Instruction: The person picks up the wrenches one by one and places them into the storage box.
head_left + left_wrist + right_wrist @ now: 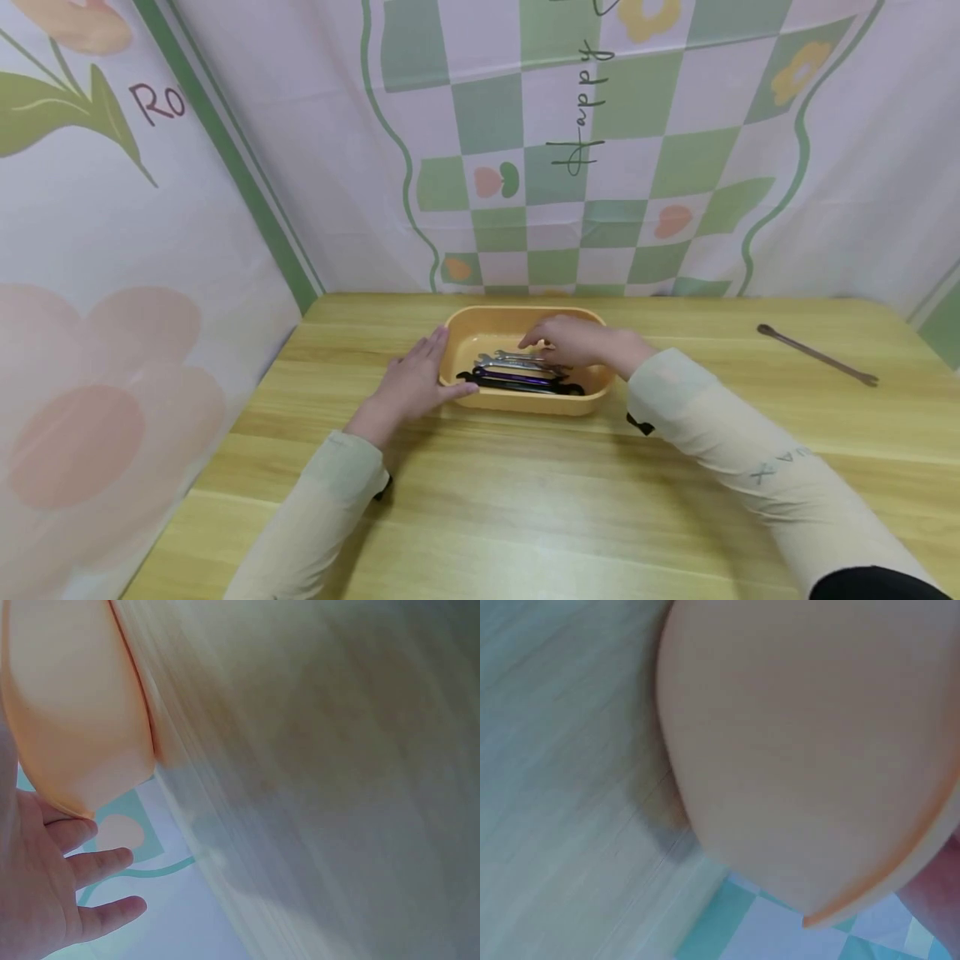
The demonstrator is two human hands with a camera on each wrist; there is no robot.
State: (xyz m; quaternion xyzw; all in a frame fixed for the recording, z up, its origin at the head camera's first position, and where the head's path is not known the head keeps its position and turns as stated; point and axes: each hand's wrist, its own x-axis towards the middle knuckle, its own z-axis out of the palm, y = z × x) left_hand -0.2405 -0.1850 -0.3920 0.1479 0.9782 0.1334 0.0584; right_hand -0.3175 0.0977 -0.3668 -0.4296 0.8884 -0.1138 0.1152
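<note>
An orange plastic bin [525,403] stands near the table's back edge. Inside lie several wrenches: a black one [517,384] at the front, a dark purple one [517,376] behind it, then silver ones [510,363]. My left hand [411,379] rests against the bin's left end, thumb along the front rim; the left wrist view shows its fingers [105,862] straight and spread. My right hand [577,340] reaches over the right rim, bent fingers just above the rearmost silver wrenches. Whether it pinches one is hidden. In the right wrist view the bin wall [795,765] blocks the fingers.
A long, darker wrench [817,355] lies apart on the right side of the wooden table [510,500]. Printed cloth [300,150] hangs behind the table and along its left side.
</note>
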